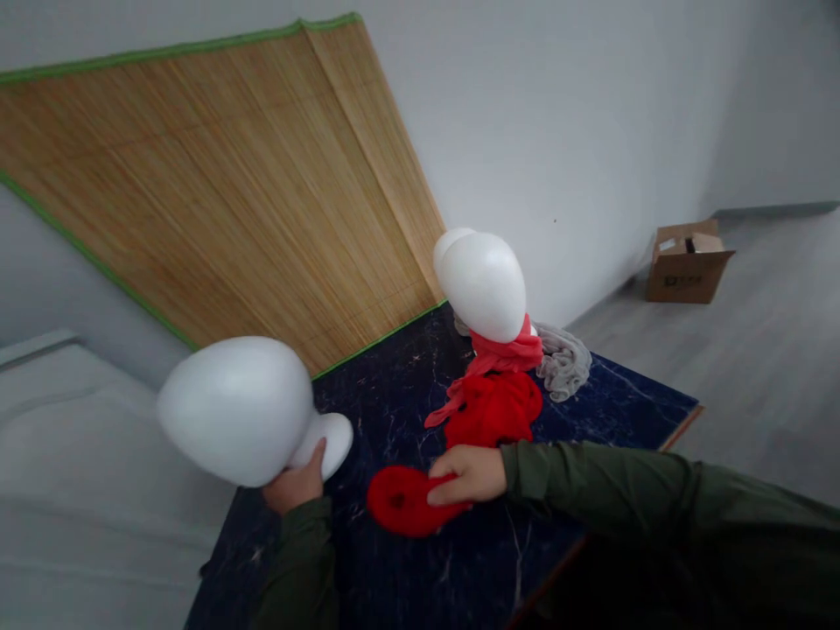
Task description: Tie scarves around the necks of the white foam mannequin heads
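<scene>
Head view, looking down over a dark blue marbled table [394,385], shows both of the person's hands at work, each coming out of a dark green sleeve [604,481]. At the left, the left hand [298,483] is closed around the neck of a white head form [240,407], its thumb along the neck; the form tilts well over to the left, with its round base [338,442] toward the right. Near the middle of the table, the right hand [473,474] pinches one end of a red cloth [407,500] between thumb and fingers; the cloth is bunched into a rounded loop, a little blurred, and lies to the right of the left hand, apart from it. Just beyond the right hand sits a red heap of fabric [495,409], and behind that another white head form [486,284] with a coral pink scarf [508,352] about its lower part. Ruffled grey fabric [564,360] lies beside it. Farther back, a bamboo mat [229,175] edged in green spreads against the wall [591,105], and an open cardboard box [686,276] stands on the grey floor [774,341] at the right.
</scene>
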`<action>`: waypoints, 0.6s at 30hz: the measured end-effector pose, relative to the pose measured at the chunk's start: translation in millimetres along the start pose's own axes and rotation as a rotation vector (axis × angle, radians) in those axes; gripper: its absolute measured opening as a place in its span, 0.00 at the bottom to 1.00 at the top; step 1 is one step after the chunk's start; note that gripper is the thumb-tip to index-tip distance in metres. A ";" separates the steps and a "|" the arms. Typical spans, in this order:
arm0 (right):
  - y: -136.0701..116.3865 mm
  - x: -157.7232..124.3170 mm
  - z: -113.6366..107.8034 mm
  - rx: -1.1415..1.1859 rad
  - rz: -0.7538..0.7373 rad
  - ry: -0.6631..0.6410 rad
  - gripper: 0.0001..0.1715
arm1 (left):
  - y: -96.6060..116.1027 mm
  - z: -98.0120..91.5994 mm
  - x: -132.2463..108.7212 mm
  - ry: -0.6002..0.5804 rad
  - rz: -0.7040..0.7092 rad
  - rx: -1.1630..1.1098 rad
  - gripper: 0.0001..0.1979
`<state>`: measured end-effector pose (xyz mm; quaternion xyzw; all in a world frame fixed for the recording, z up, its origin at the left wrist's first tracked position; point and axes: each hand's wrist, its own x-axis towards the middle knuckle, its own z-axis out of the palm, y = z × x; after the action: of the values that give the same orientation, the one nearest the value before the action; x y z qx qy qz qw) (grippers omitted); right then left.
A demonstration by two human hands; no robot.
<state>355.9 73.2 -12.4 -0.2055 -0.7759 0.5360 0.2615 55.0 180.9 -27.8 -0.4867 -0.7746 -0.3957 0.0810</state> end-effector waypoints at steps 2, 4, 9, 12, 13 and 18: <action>-23.7 -17.1 -6.6 0.310 -0.050 0.234 0.22 | 11.1 -14.0 -22.3 0.031 0.004 0.001 0.42; -51.2 -42.8 -9.7 0.511 -0.150 0.469 0.22 | 20.5 -31.2 -44.4 0.040 0.048 0.004 0.40; -106.1 -120.4 -6.7 0.522 -0.152 0.574 0.27 | 43.2 -79.5 -110.3 -0.045 0.160 -0.012 0.41; -128.8 -152.2 1.5 0.422 -0.004 0.392 0.39 | 57.9 -99.7 -154.6 -0.094 0.223 0.037 0.39; -135.4 -158.7 5.0 0.392 0.039 0.328 0.43 | 62.4 -103.8 -168.2 -0.098 0.258 0.046 0.38; -149.3 -172.6 20.4 0.308 0.127 0.123 0.34 | 76.3 -107.7 -214.2 -0.111 0.231 0.052 0.39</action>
<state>471.8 -95.8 89.9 -0.2442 -0.6525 0.6505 0.3025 199.3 -25.2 -23.8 -0.5918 -0.7266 -0.3357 0.0956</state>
